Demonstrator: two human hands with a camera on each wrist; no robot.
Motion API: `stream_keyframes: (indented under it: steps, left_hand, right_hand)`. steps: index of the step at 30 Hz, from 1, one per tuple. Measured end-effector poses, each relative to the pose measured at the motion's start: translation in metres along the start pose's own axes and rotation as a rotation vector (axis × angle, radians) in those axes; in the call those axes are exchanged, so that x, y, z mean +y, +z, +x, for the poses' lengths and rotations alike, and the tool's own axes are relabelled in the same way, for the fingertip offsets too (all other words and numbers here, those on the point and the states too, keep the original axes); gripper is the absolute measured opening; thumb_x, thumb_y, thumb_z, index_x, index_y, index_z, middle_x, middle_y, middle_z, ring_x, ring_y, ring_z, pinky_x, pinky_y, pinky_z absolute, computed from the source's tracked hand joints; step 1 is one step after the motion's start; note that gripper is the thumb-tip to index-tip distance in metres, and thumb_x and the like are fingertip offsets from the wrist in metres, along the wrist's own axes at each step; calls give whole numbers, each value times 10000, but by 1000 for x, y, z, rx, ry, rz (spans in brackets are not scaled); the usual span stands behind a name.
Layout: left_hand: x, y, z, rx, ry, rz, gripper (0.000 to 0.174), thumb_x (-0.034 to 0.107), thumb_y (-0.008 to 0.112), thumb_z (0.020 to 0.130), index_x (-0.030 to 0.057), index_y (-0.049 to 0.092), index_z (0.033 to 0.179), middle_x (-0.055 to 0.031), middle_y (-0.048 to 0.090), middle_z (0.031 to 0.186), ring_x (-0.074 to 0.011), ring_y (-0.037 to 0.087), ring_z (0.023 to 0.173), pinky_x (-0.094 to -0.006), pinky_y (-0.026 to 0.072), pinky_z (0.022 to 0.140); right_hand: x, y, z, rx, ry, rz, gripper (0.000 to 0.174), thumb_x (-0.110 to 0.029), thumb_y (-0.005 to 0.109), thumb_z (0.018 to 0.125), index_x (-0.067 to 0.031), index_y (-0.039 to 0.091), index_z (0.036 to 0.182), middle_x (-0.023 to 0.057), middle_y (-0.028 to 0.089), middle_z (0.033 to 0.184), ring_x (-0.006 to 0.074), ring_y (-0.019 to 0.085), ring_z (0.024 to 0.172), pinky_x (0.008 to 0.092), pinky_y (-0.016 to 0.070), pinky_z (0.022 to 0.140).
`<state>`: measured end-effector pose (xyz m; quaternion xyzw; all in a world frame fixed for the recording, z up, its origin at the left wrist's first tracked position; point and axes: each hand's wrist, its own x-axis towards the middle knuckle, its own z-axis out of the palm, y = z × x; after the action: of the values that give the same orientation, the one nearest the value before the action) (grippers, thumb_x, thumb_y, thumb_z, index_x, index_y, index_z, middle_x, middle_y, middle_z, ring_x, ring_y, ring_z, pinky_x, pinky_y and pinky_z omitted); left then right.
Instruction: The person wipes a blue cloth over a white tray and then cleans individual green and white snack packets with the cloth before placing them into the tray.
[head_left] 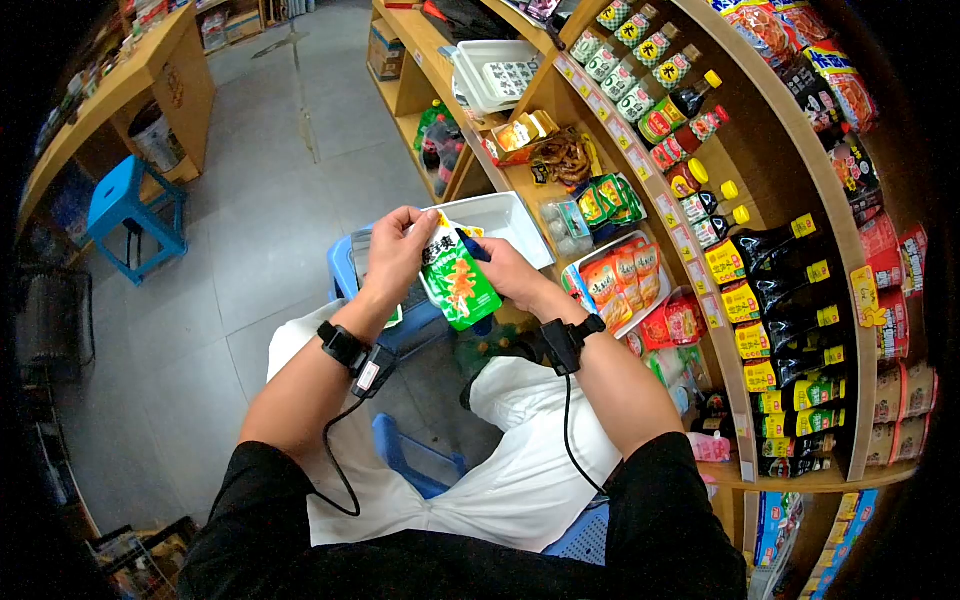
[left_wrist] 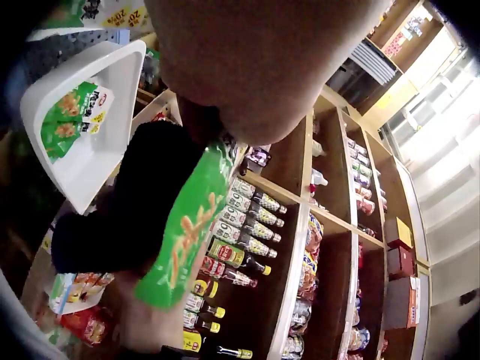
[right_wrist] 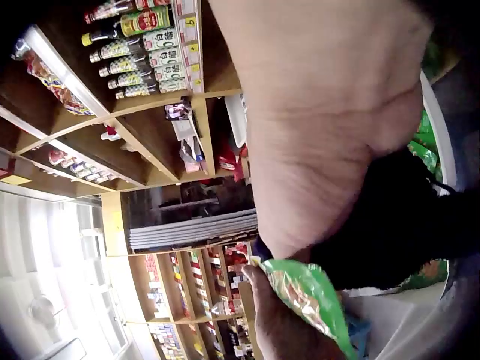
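Observation:
A green and white food packet [head_left: 462, 285] is held up in front of the person's lap. The left hand [head_left: 397, 252] pinches its top corner between thumb and fingers. On the other side, the right hand [head_left: 512, 277] grips a dark cloth [left_wrist: 131, 199] that lies against the packet's back and edge. Much of this cloth is hidden behind the packet in the head view, while the right wrist view shows it bunched under the palm. Beneath the hands, a white bin [left_wrist: 136, 71] contains several similar green packets [left_wrist: 66, 120].
Bottles of sauce [head_left: 765, 300] line the wooden shelves on the right. Close to the right forearm, a white tray [head_left: 648, 313] contains orange packets. The bin rests by a blue stool [head_left: 345, 265] before the knees. Another blue stool [head_left: 137, 215] stands on the grey floor at left.

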<state>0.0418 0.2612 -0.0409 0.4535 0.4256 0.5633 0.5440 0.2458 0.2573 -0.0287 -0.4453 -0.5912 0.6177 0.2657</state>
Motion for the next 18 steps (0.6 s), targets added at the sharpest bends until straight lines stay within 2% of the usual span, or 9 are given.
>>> stream_keyframes:
  steps: [3, 6, 7, 10, 13, 15, 16, 18]
  left_hand:
    - [5, 5, 2, 33, -7, 40, 253, 255, 663, 1031, 53, 655, 878, 57, 592, 768, -31, 486, 673, -220, 392, 586]
    - [0, 9, 6, 44, -12, 81, 258, 259, 672, 1024, 46, 661, 878, 48, 600, 772, -33, 493, 673, -222, 395, 583]
    - [-3, 10, 7, 41, -12, 82, 258, 259, 672, 1024, 46, 661, 878, 48, 600, 772, -33, 493, 673, -222, 395, 583]
    - [-5, 12, 6, 55, 10, 138, 260, 265, 681, 1018, 42, 671, 883, 40, 607, 770, -35, 496, 670, -226, 396, 575]
    - [-5, 13, 4, 74, -21, 100, 268, 284, 688, 1013, 40, 681, 902, 38, 603, 772, -39, 497, 683, -218, 396, 596]
    - [-7, 10, 7, 70, -115, -47, 272, 312, 663, 1022, 41, 689, 1024, 14, 643, 858, -66, 559, 731, -235, 435, 637]
    - [-1, 12, 4, 70, -113, -44, 272, 312, 663, 1022, 41, 689, 1024, 14, 643, 858, -66, 559, 731, -235, 435, 637]
    - [14, 15, -4, 73, -400, -355, 308, 339, 651, 1022, 54, 676, 1136, 11, 659, 903, -99, 592, 724, -265, 472, 642]
  right_hand:
    - [-7, -3, -5, 63, 62, 120, 286, -254, 682, 999, -3, 698, 1136, 11, 733, 1001, 92, 682, 876, 260, 542, 760]
    - [-28, -2, -15, 154, 180, 431, 330, -292, 698, 987, -26, 676, 1182, 30, 736, 1027, 117, 706, 860, 289, 568, 771]
    - [-27, -4, -18, 156, 179, 433, 330, -292, 698, 987, -26, 676, 1182, 30, 736, 1027, 117, 706, 860, 289, 568, 771]
    - [-20, -9, -22, 43, 76, 221, 362, -231, 803, 902, -5, 681, 1157, 45, 737, 1020, 131, 708, 876, 301, 575, 827]
    - [-17, -8, -23, 9, 28, 200, 353, -193, 820, 882, -3, 685, 1147, 47, 739, 1013, 133, 708, 878, 297, 575, 822]
    - [-19, -9, -23, 28, 29, 210, 360, -182, 815, 887, 2, 674, 1162, 55, 736, 1035, 137, 710, 894, 300, 580, 823]
    - [-21, -10, -22, 47, 31, 219, 367, -170, 811, 892, 7, 662, 1178, 62, 733, 1057, 142, 712, 909, 303, 586, 825]
    - [-23, -10, -21, 136, 38, 231, 364, -175, 807, 904, 12, 655, 1177, 69, 728, 1065, 141, 709, 913, 302, 590, 813]
